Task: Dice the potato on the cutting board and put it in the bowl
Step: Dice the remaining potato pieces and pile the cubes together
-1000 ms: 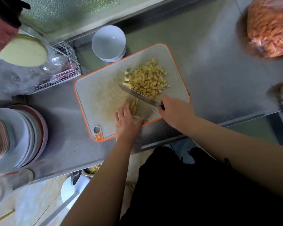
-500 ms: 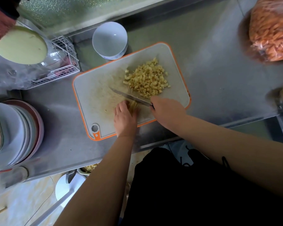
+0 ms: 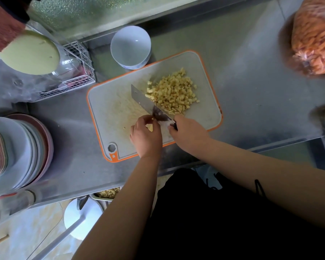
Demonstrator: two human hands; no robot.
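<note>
Head view is showing the right hand (image 3: 189,133) gripping a flat steel knife (image 3: 148,104) beside pale potato cubes (image 3: 174,93) on the orange-rimmed cutting board (image 3: 208,117), the left hand (image 3: 145,135) pinching potato bits, the round white bowl (image 3: 130,46) sitting just beyond.

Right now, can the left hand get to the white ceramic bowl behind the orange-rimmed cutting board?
Probably yes, once freed. The left hand is pinching potato beside the knife blade; bare board lies between it and the white bowl.

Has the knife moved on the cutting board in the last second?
Yes. The knife has tilted flatter and swung against the diced potato on the cutting board.
</note>
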